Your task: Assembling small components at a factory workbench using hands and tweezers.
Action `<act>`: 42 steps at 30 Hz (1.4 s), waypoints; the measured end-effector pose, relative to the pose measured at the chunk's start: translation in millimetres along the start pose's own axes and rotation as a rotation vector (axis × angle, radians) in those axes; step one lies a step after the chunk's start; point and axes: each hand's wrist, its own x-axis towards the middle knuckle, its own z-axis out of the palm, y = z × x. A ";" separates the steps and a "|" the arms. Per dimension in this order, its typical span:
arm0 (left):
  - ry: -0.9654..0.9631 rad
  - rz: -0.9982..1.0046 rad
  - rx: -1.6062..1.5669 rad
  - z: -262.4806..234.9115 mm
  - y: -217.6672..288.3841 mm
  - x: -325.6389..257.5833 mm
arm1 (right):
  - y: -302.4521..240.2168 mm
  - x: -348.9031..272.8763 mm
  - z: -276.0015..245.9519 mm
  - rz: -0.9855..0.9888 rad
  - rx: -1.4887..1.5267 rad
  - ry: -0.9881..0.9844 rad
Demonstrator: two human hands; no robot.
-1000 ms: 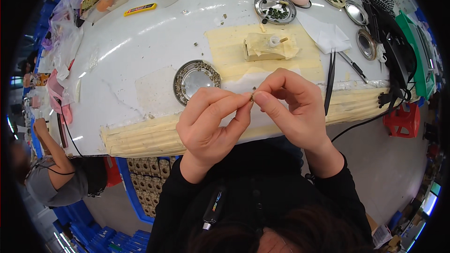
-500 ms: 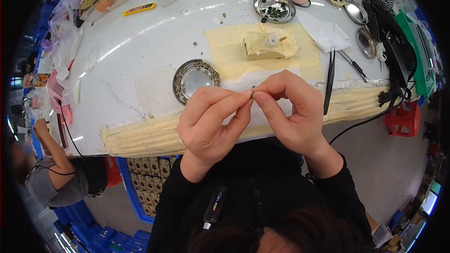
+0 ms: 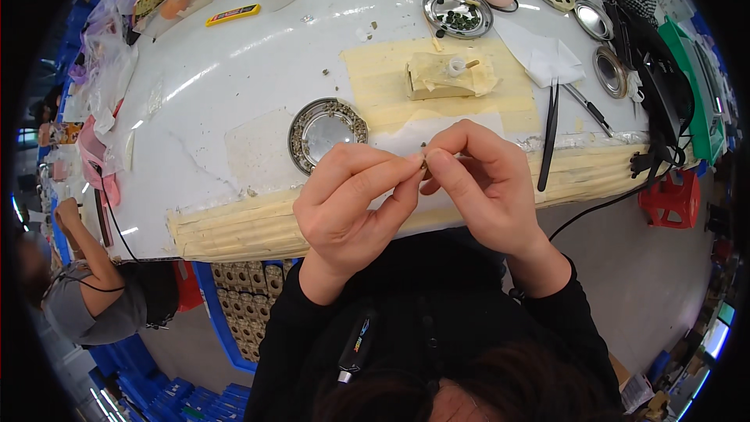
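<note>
- a tiny dark piece is pinched by the left hand and right hand
- a round silver metal dish is seen at the left hand's eleven o'clock

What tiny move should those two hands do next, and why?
Perhaps turn the tiny dark brownish piece gently: the bare left hand and bare right hand meet at it, and very little of it shows between them.

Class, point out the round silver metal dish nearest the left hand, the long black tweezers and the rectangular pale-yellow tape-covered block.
Round silver metal dish [image 3: 326,134]: head view, bare middle of its base.
Long black tweezers [image 3: 549,143]: head view, mid-length.
Rectangular pale-yellow tape-covered block [image 3: 440,94]: head view, its near side.
</note>
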 end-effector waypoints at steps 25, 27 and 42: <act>0.012 -0.042 0.088 3.6 1.2 -2.7 | 9.1 3.9 2.5 -0.378 -0.421 0.147; -0.008 -0.066 0.024 0.8 2.0 -1.4 | 6.3 1.5 2.3 0.032 0.072 0.085; -0.012 0.038 0.002 0.9 -1.2 -0.5 | 1.8 -0.8 1.3 0.183 0.336 0.038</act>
